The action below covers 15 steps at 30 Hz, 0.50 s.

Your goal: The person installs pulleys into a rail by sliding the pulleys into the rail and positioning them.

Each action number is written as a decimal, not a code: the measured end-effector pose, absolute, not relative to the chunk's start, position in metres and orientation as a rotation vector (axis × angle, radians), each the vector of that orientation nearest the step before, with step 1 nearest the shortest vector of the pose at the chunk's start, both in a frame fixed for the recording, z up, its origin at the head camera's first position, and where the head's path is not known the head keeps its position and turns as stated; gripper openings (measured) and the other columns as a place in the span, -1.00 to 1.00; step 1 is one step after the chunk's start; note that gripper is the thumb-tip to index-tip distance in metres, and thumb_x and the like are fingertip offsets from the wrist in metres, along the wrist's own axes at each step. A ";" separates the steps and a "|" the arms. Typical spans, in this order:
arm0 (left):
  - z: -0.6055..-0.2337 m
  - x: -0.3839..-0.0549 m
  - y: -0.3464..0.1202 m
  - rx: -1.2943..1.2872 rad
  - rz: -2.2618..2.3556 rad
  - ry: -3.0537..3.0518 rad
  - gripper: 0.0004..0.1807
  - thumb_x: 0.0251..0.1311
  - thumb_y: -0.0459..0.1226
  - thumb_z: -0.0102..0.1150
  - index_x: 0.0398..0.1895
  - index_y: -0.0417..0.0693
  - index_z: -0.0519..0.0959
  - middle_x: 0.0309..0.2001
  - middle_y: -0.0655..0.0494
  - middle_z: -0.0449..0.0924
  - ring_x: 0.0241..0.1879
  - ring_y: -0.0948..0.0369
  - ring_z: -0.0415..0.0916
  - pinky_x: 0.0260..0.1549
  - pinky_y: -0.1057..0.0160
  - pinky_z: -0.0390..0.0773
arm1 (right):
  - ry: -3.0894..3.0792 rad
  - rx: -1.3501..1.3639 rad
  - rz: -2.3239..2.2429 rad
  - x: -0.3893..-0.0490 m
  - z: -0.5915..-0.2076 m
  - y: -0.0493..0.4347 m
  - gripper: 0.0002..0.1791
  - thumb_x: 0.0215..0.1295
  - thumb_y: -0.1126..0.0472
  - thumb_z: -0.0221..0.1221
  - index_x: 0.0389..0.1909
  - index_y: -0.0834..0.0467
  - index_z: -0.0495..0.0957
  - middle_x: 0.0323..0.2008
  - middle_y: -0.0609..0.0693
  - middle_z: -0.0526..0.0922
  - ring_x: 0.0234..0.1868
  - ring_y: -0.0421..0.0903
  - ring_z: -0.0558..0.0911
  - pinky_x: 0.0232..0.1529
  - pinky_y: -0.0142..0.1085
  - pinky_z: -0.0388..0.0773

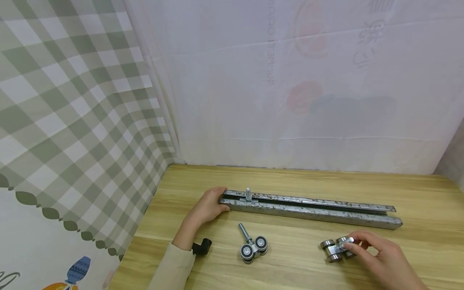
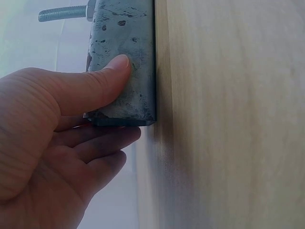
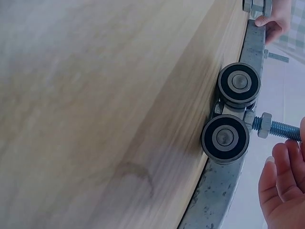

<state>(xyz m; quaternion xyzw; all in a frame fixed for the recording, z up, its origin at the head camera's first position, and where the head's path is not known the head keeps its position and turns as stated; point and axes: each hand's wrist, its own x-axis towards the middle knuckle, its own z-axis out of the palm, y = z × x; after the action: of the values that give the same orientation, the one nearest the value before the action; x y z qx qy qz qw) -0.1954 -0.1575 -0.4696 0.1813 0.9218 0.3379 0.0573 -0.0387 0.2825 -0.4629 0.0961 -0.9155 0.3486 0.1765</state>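
Observation:
A long, slotted steel track (image 1: 308,214) lies across the wooden table, its grey surface spotted with wear. My left hand (image 1: 207,206) grips its left end; in the left wrist view the thumb (image 2: 102,86) presses on the side face, with fingers behind and beneath the end. A threaded bolt (image 1: 248,194) stands up from the slot close to that hand. On the near right, my right hand (image 1: 386,255) pinches the bolt of a roller trolley (image 1: 333,250) between thumb and fingers. The trolley's black-faced wheels (image 3: 225,138) show in the right wrist view, with its bolt (image 3: 281,130) pointing towards the fingers.
A second roller trolley (image 1: 254,249) rests on the wooden table (image 1: 290,270), in front of the track, its bolt pointing back. Beside the left forearm is a black elbow-shaped piece (image 1: 204,246). A white cloth (image 1: 232,100) hangs behind, a checked cloth (image 1: 90,100) at left.

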 end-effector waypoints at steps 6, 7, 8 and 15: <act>-0.469 -0.195 -0.157 0.556 1.028 2.791 -0.31 0.22 -0.38 0.49 0.39 -0.39 0.47 0.35 -0.26 0.51 0.38 -0.14 0.44 0.38 -0.06 0.45 | -2.622 0.211 0.970 -0.038 -0.463 0.288 -0.75 0.17 0.37 0.50 -0.24 -0.01 0.72 -0.36 -0.36 0.64 -0.30 -0.43 0.46 -0.62 -0.46 0.31; -0.469 -0.195 -0.157 0.557 1.028 2.791 -0.31 0.22 -0.38 0.49 0.39 -0.39 0.47 0.35 -0.26 0.51 0.38 -0.14 0.44 0.38 -0.06 0.45 | -2.626 0.202 0.966 -0.038 -0.463 0.289 -0.75 0.17 0.37 0.50 -0.24 0.00 0.71 -0.36 -0.37 0.63 -0.30 -0.43 0.45 -0.62 -0.46 0.31; -0.469 -0.195 -0.157 0.557 1.027 2.790 -0.31 0.22 -0.38 0.49 0.40 -0.39 0.47 0.35 -0.26 0.51 0.38 -0.13 0.44 0.39 -0.06 0.45 | -2.628 0.196 0.962 -0.038 -0.463 0.290 -0.75 0.17 0.37 0.50 -0.23 0.01 0.71 -0.36 -0.37 0.63 -0.30 -0.43 0.46 -0.62 -0.46 0.31; -0.469 -0.195 -0.157 0.539 1.025 2.789 -0.31 0.22 -0.38 0.49 0.41 -0.38 0.46 0.36 -0.25 0.50 0.39 -0.13 0.43 0.40 -0.06 0.43 | -2.660 0.137 0.930 -0.038 -0.463 0.299 -0.79 0.21 0.32 0.49 -0.21 0.03 0.72 -0.37 -0.37 0.62 -0.31 -0.44 0.45 -0.56 -0.47 0.32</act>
<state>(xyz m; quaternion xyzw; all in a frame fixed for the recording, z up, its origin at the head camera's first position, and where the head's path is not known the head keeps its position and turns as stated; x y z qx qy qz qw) -0.1950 -0.1571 -0.4695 0.1780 0.9219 0.3387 0.0607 -0.0378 0.2986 -0.4635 0.0481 -0.9308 0.3253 0.1594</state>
